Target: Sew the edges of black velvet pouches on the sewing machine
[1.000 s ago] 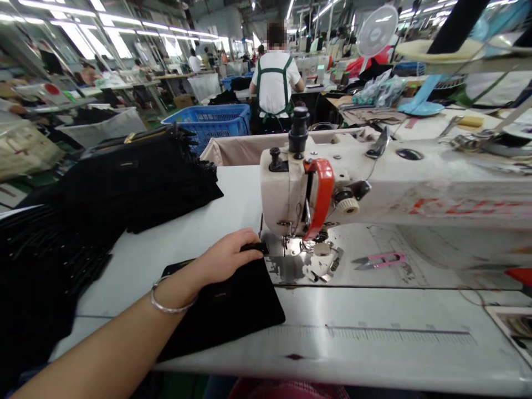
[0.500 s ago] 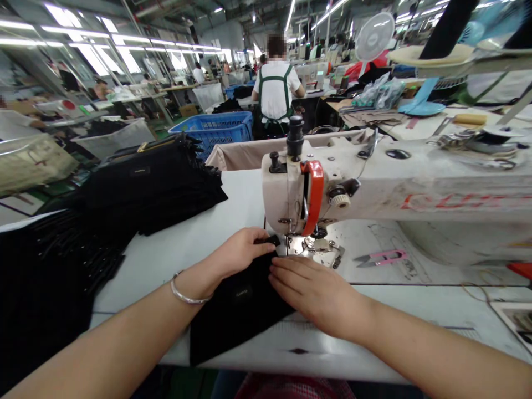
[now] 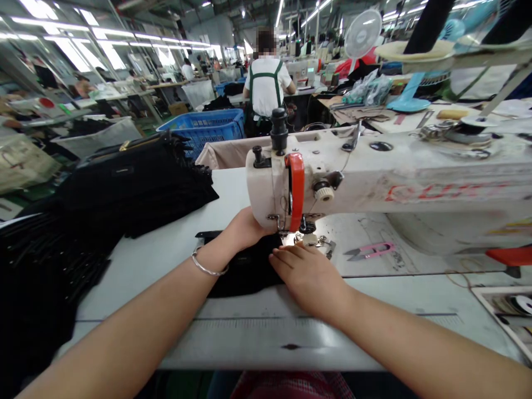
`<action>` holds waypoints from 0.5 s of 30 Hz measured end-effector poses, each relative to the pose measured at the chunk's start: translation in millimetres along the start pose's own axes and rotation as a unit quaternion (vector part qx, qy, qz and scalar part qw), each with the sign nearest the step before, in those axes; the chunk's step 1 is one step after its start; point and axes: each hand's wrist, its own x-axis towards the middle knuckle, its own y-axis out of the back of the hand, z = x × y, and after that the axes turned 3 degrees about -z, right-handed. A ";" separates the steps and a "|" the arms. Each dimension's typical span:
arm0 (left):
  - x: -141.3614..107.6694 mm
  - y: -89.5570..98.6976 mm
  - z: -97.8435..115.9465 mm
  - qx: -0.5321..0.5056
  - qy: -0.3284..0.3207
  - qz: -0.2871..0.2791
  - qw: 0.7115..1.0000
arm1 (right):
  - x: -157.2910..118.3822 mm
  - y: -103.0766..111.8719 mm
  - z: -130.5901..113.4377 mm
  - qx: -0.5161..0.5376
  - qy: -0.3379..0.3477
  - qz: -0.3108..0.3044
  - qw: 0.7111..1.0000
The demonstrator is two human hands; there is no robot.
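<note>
A black fabric piece (image 3: 245,277) with a small label lies on the table at the sewing machine (image 3: 357,180), its right end by the needle area. My left hand (image 3: 244,230), with a silver bangle at the wrist, rests over the far part of the fabric. Its fingers disappear behind the machine's head, so their grip is hidden. Pressed flat on the right end of the cloth is my right hand (image 3: 310,277), fingers stretched towards the presser foot area. Pink-handled thread snips (image 3: 374,251) lie on the machine bed, right of this hand.
Stacked black fabric pieces (image 3: 153,180) cover the table's left side. Behind the machine are a beige cloth-lined bin (image 3: 220,155) and a blue plastic basket (image 3: 208,126). A person (image 3: 266,88) sits further back, facing away. A tray with bobbins (image 3: 507,313) sits at the right edge.
The fabric has moved away from me and turned, now lying more crosswise. My left hand has slid forward behind the machine head. The right hand stays flat near the needle; the view shifted slightly.
</note>
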 end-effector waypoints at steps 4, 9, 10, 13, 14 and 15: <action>-6.2 -5.8 -3.9 0.039 -0.020 0.003 0.999 | -5.1 2.7 -1.6 0.013 -0.003 0.016 1.000; -5.2 -6.0 -8.2 0.069 -0.047 0.000 0.996 | -6.7 2.0 -4.0 0.009 -0.001 0.028 1.000; -4.1 -5.8 -8.8 0.078 -0.051 -0.001 0.996 | -6.6 1.8 -4.5 0.008 -0.001 0.030 1.000; -4.6 -6.7 -8.8 0.111 -0.055 -0.002 0.992 | -6.8 0.5 -5.5 0.006 -0.006 0.028 1.000; -7.7 -7.5 -7.8 0.125 -0.056 0.001 0.991 | -7.5 -0.3 -5.5 0.008 -0.005 0.026 1.000; -12.9 -8.5 -6.2 0.138 -0.055 0.006 0.989 | -8.5 -1.3 -5.3 0.011 -0.003 0.025 1.000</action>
